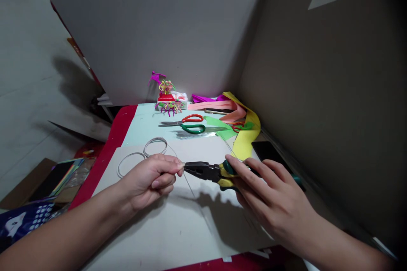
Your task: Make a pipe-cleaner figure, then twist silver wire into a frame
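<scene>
Nearest the camera are the person's two bare forearms, and they reach over a white card (178,230) laid on a red-edged board. The left hand (148,180) sits just above the card's middle, thumb and fingers closed in a tight pinch against the nose of the combination pliers (203,171). It appears to hold a thin wire (190,184), though the strand is too fine to follow through the fingers. The right hand (270,199) is curled around the pliers' yellow-and-green handles, fingers laid over them, and the jaws look shut, with the tips partly hidden by the left fingertips.

The step in hand looks like gripping the wire at the pliers' nose, and this hold calls for both pinches staying firm, since the strand is so fine.

Two loose wire coils (155,147) lie on the card's far edge, left of the pliers. Beyond that edge are scissors with red and green handles (182,121) and a sheaf of silver strands (193,134). Farther past the card are a yellow paper strip (246,135), a pink strip (216,106) and a pipe-cleaner figure (167,97) on a small white box — a black phone (267,152) lies to the card's right.
</scene>
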### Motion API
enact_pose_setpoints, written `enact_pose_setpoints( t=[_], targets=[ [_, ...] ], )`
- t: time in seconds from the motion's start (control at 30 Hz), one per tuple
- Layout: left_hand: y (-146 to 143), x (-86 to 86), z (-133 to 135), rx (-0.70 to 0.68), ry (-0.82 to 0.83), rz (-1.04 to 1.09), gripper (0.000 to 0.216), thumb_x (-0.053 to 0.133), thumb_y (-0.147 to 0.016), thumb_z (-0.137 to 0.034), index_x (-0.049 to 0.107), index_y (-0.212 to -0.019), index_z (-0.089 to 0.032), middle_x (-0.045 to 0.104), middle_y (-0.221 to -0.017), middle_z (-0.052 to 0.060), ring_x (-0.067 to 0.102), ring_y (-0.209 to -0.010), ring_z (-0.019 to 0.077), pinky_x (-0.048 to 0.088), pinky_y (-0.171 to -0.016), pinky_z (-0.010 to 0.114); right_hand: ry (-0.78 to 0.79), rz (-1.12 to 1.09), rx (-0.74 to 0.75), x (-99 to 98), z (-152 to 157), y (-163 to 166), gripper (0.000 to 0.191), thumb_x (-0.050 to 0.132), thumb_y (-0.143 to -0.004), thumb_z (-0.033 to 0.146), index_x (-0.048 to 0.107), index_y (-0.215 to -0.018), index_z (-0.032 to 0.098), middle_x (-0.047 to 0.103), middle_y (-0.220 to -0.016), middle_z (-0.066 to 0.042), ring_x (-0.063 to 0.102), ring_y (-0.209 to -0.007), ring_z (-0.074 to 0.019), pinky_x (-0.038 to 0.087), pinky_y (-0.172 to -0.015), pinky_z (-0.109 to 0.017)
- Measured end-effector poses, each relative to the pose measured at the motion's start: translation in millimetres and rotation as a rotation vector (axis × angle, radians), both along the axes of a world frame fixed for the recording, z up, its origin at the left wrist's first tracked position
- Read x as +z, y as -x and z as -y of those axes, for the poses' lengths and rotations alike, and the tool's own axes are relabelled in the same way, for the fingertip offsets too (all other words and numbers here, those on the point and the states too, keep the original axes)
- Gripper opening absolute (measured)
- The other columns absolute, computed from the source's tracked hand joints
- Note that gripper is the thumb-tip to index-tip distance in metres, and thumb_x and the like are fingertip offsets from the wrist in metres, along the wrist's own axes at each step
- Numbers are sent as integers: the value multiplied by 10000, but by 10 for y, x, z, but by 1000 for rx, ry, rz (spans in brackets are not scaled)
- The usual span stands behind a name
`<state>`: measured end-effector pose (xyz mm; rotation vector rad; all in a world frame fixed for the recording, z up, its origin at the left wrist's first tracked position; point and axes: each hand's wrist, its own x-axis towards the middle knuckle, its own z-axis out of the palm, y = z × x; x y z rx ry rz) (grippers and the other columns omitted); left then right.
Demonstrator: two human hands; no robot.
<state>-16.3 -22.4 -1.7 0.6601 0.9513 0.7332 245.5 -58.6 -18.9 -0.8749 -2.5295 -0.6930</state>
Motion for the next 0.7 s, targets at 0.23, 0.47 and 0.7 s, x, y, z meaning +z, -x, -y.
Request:
enact_pose_setpoints(
  t=[0.23, 0.47, 0.7],
  targets=[
    [-37, -3, 29, 28, -33, -106, 199, 556, -719, -174, 580, -528, -124, 248, -264, -92, 91, -314, 25, 103, -375, 197, -18, 27, 13, 70, 12, 3, 142, 546, -840, 119, 668, -907, 148, 497, -1351, -147, 541, -1019, -309, 417, -790, -461],
    [-12, -15, 12, -47, -104, -89, 203, 592, -735, -231, 591, -564, -122, 272, -274, -86, 137, -295, 26, 122, -348, 185, -50, 31, 49, 132, 7, -8, 136, 539, -843, 123, 672, -861, 144, 514, -1329, -170, 549, -1016, -327, 411, -783, -480],
    [58, 5, -23, -186, -196, -163, 200, 719, -681, -273, 636, -632, -97, 333, -343, -97, 160, -313, -3, 96, -347, 160, -64, 16, 78, 161, 8, -40, 100, 571, -820, 113, 660, -864, 129, 540, -1299, -174, 560, -974, -342, 425, -776, -496]
  ],
)
